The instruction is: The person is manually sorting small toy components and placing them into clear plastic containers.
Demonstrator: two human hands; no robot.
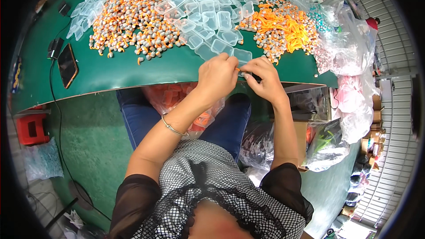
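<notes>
My left hand (217, 74) is closed in a pinch at the table's front edge, with a bit of orange at its fingertips. It looks like one of the small grey-and-orange ribbed pieces, perhaps earplugs. Close beside it, my right hand (265, 79) has its thumb and fingers bent together; what they hold is mostly hidden. Just beyond the fingers lies a clear plastic case (242, 55), one of many spread up the table. A large heap of grey-and-orange pieces (133, 20) lies to the left. Another heap, to the right, has bright orange cords (294, 35) on it.
The green table (106, 73) carries a phone (67, 66) with a cable at the left. Bags of pink and teal pieces (325, 53) stand at the right edge. An open bag of orange items (170, 95) sits between my knees. A red stool (32, 128) stands lower left.
</notes>
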